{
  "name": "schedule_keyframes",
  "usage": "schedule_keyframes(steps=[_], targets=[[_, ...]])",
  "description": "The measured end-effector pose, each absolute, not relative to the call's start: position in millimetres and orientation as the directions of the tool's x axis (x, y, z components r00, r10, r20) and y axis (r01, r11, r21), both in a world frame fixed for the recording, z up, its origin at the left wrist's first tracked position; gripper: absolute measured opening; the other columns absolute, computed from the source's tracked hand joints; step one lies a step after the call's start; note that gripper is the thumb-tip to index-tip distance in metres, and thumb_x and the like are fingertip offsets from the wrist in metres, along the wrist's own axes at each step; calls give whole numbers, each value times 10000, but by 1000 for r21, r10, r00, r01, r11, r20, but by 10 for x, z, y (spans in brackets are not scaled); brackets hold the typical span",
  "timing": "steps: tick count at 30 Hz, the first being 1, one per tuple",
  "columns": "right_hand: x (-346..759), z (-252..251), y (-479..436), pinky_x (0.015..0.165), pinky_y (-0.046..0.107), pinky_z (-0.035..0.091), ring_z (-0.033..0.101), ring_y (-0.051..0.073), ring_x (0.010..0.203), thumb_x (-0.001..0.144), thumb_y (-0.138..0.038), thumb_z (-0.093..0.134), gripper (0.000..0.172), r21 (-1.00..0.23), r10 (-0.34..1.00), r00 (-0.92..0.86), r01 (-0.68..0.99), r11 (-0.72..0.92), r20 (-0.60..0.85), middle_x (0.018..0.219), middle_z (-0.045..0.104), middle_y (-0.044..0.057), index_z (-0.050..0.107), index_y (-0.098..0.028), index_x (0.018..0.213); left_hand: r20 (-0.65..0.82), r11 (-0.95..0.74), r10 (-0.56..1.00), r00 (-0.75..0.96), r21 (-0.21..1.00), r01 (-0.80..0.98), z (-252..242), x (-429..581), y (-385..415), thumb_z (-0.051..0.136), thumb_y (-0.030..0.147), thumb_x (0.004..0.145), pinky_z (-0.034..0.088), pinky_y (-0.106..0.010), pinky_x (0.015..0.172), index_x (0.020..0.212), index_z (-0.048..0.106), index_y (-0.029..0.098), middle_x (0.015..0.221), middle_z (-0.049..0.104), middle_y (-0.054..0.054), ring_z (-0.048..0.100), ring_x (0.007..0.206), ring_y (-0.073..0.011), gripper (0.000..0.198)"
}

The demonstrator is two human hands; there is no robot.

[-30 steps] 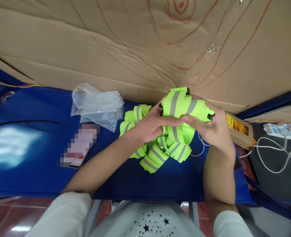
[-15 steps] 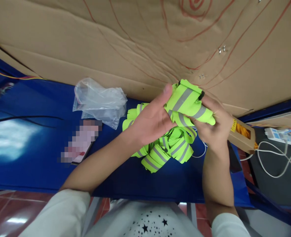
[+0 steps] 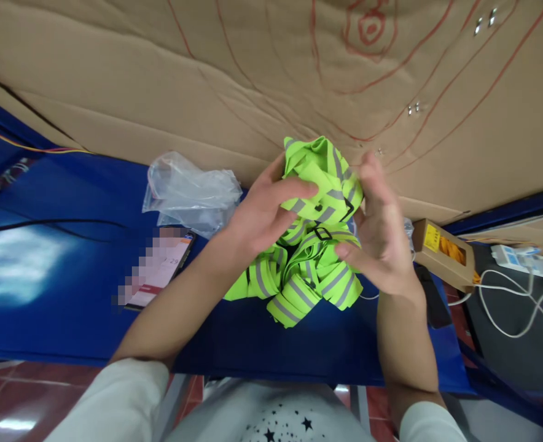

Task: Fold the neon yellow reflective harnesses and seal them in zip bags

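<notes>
A bundle of neon yellow-green reflective strap with grey stripes and black buckles is raised above the table. My left hand grips its left side, thumb across the front. Beside its right edge, my right hand is open with fingers apart; whether the fingertips touch the bundle is hard to tell. Below lies a heap of the same reflective straps, rolled and looped, with a black buckle on top. Part of the heap is hidden behind my left hand and the bundle.
Clear plastic bags lie at the back left, near a phone on the blue table. On the right are a cardboard box, a black object and white cables. Behind rises a brown cardboard panel.
The bundle has moved left and turned. My left hand, flat beside it before, now grips it. My right hand has let go and spread its fingers at the right side.
</notes>
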State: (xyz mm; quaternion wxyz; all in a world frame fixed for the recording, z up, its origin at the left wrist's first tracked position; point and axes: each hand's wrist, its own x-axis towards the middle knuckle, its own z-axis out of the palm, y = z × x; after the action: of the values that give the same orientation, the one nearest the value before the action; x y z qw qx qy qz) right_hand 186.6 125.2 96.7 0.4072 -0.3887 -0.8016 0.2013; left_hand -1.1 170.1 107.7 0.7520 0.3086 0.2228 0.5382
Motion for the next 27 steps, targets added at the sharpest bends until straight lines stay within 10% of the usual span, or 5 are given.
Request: schedule_keyframes(steps=[9,20,27], targets=[[1732,674,1373,1173,537,458,531,295,1398,1043,-563,466,511,-770,835,-1,384,509,551,1479,549,70,417,-326,1493,250,-56,893,374,886,-459,958,-2,1624,769,70,727,430,-426,1184,1300,656,251,1330,680,-33,559,1383,-313,612],[1609,744,1276,1190,541,433,492,290,1429,1072,-450,395,460,-529,744,-44,675,515,667,1478,516,123,368,-289,1502,57,109,944,326,876,-470,1222,-16,1478,840,24,687,432,-378,1173,1082,731,193,1177,753,-53,588,1346,-321,444],[2197,823,1506,980,452,568,661,237,1218,1098,-555,225,517,-720,872,9,568,398,489,1330,672,106,471,-299,1474,50,10,992,116,883,-469,1006,56,1676,808,194,818,584,-366,969,1028,722,209,1089,764,-19,720,1097,-274,227]])
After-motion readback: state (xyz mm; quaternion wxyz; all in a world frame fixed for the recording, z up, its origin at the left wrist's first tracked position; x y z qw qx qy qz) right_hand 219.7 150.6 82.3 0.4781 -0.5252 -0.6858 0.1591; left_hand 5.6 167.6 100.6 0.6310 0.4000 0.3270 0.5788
